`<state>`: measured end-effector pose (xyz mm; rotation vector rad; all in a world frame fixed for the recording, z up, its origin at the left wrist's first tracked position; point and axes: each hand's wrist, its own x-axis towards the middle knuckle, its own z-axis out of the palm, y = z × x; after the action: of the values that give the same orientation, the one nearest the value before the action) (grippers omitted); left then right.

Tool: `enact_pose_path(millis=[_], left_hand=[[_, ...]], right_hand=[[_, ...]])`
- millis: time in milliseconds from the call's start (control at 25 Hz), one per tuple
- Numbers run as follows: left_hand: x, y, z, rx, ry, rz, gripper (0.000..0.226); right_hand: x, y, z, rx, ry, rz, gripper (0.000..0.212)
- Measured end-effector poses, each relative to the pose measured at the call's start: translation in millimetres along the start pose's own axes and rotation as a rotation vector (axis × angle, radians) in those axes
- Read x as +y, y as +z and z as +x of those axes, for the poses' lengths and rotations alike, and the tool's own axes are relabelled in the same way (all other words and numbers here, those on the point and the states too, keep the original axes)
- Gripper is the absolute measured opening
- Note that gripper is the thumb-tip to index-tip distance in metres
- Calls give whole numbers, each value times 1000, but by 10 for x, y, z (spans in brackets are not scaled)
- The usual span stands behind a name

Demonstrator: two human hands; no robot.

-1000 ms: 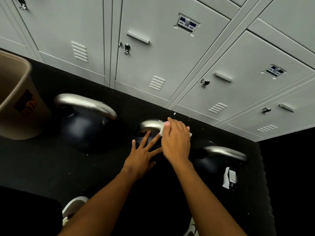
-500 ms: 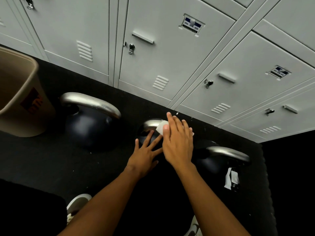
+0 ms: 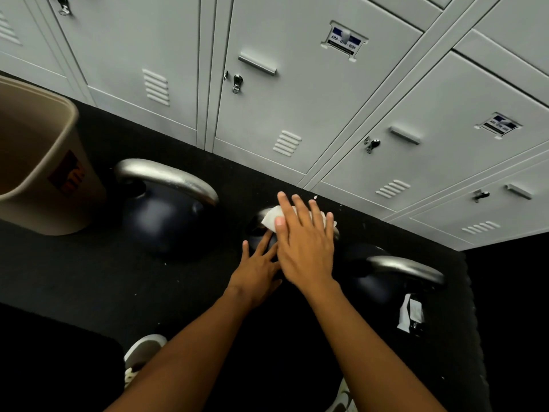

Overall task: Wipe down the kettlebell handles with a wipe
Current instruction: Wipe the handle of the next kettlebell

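Note:
Three dark kettlebells with silver handles stand on the black floor in front of grey lockers. My right hand (image 3: pixel 306 242) lies flat, fingers straight, pressing a white wipe (image 3: pixel 271 220) onto the handle of the middle kettlebell (image 3: pixel 261 233), which is mostly hidden under my hands. My left hand (image 3: pixel 257 267) rests with spread fingers on that kettlebell's dark body, just left of and below the right hand. The large left kettlebell (image 3: pixel 166 215) shows its full handle (image 3: pixel 169 176). The right kettlebell (image 3: pixel 374 283) has its handle (image 3: pixel 407 267) bare.
A beige bin (image 3: pixel 38 162) stands at the left beside the large kettlebell. Grey lockers (image 3: pixel 297 99) run along the back. A white tag or scrap (image 3: pixel 410 315) lies by the right kettlebell. My shoes (image 3: pixel 142 356) show at the bottom.
The right hand has gone from curled over the handle to flat with straight fingers, sliding slightly left with the wipe. The left hand stays on the kettlebell body.

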<state>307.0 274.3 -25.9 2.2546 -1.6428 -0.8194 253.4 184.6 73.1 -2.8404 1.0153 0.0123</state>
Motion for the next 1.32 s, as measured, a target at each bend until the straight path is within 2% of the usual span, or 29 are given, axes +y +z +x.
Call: enact_pose_path(millis=[120, 280, 360, 480, 560, 720, 800, 880, 1000, 1080, 1200, 1320], left_hand=[[6, 5, 7, -3, 11, 19, 76], [-22, -10, 7, 13, 40, 38, 90], [-16, -3, -3, 16, 37, 38, 87], [-3, -4, -5, 3, 17, 25, 82], [-5, -12, -6, -4, 14, 33, 85], [-13, -19, 5, 7, 39, 35, 90], [-20, -2, 0, 16, 35, 32, 86], [-21, 5, -3, 15, 30, 17, 81], [-11, -9, 1, -6, 22, 7, 81], [-10, -9, 1, 7, 29, 26, 87], [-23, -1, 12, 15, 44, 37, 90], [-23, -11, -3, 13, 36, 12, 80]], right_hand=[[309, -4, -185, 5, -100, -40, 51], [522, -56, 57, -95, 124, 247, 50], [354, -60, 110, -90, 158, 238, 50], [262, -45, -111, -35, 11, 104, 50], [414, -50, -273, -40, -54, 102, 50], [501, -64, 17, -96, 168, 314, 49], [301, -78, 157, -107, 190, 261, 51], [158, -87, 89, -81, 87, 133, 51], [311, -85, -195, -65, -54, 56, 51], [474, -110, -190, -84, -29, 123, 51], [446, -106, 103, -133, 118, 236, 50], [172, -93, 138, -111, 70, 101, 51]])
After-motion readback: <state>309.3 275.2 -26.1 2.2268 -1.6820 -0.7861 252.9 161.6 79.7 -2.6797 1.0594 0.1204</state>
